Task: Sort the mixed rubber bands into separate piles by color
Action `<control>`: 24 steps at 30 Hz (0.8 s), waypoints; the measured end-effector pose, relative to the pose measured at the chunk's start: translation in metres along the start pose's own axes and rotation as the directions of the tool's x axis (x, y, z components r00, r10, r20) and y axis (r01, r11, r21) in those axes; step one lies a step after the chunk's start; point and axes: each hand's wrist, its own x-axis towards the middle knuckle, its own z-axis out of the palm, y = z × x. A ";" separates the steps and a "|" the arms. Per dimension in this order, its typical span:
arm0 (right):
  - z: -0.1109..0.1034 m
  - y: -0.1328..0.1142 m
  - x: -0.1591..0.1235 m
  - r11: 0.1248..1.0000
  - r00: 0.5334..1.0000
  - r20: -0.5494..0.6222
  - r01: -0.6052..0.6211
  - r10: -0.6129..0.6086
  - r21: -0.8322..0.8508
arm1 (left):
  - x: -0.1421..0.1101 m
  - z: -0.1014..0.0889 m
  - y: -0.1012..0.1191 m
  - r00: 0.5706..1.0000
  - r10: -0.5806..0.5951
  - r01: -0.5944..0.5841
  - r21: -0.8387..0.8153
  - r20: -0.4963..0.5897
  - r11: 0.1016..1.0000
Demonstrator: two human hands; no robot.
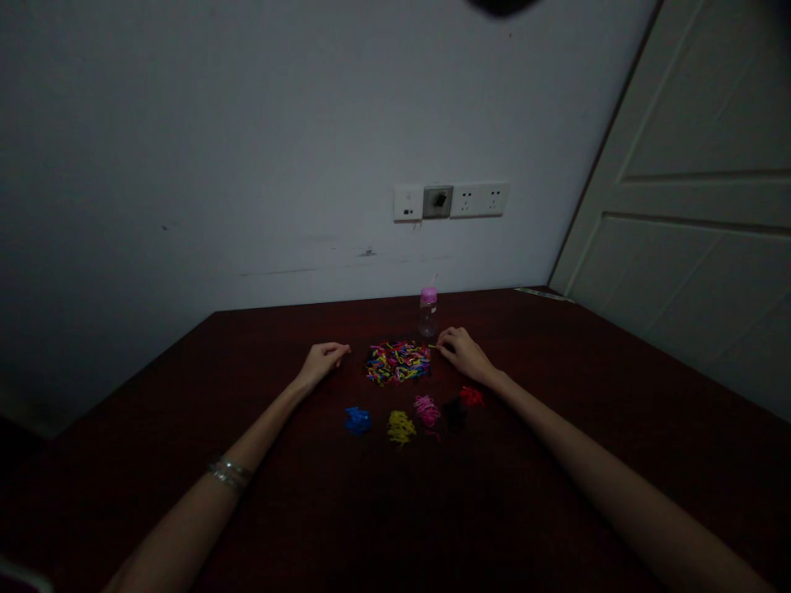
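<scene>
A mixed pile of small colourful rubber bands [399, 362] lies on the dark red table between my hands. My left hand [325, 361] rests just left of it with the fingers pinched together; what they hold, if anything, is too small to make out. At the pile's right edge my right hand [461, 350] pinches a yellow rubber band [433, 347]. Nearer to me lie single-colour heaps: blue bands [357, 420], yellow bands [401, 427], pink bands [426, 410], black bands [456, 412] and red bands [472, 396].
Behind the pile, close to my right hand, stands a clear bottle [428, 317] with a pink lid. The table [278, 329] meets a pale wall with sockets [479, 199]. A white panelled door [692, 198] is on the right.
</scene>
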 end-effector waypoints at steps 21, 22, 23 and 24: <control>-0.044 -0.083 0.005 0.924 0.963 -0.069 0.271 -0.262 0.269 | -0.038 0.049 0.076 0.951 0.217 -0.219 -0.018 0.221 0.976; -0.044 -0.087 0.004 0.919 0.957 -0.053 0.288 -0.285 0.270 | -0.042 0.051 0.078 0.944 0.219 -0.220 -0.023 0.246 0.975; -0.043 -0.090 0.004 0.913 0.951 -0.042 0.305 -0.305 0.271 | -0.044 0.053 0.080 0.938 0.223 -0.223 -0.028 0.266 0.974; -0.044 -0.093 0.003 0.908 0.946 -0.031 0.320 -0.324 0.272 | -0.046 0.053 0.082 0.932 0.228 -0.228 -0.033 0.282 0.973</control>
